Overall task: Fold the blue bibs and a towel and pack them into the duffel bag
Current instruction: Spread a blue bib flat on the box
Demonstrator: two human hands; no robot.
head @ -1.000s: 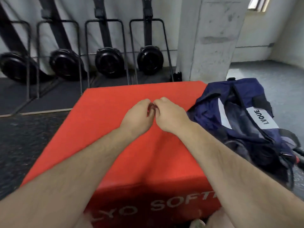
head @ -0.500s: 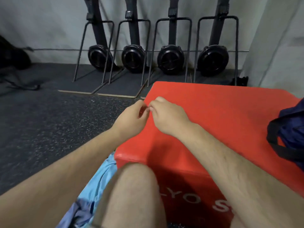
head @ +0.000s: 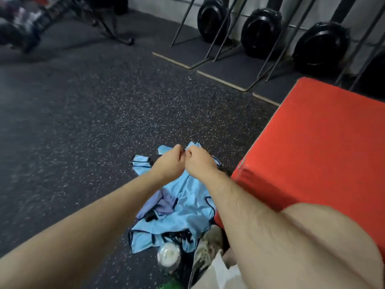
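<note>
A crumpled pile of light-blue bibs (head: 187,207) with dark trim lies on the speckled floor, left of the red soft box (head: 323,142). A purple cloth (head: 163,203) is tangled in the pile. My left hand (head: 168,163) and my right hand (head: 200,163) hover together over the pile's far end. Their fingers are curled and the fingertips touch each other. I see nothing clearly held between them. The duffel bag is out of view.
My bare knee (head: 312,236) fills the lower right, with my shoe (head: 208,247) beside the pile. A clear bottle (head: 168,257) lies at the pile's near edge. Black round stand bases (head: 260,32) on mats line the far wall. Dark rubber floor (head: 83,122) stretches to the left.
My view has swung left and down, off the red box and the duffel bag, onto the bibs on the floor. Both hands kept their joined, curled pose and now hang over the pile.
</note>
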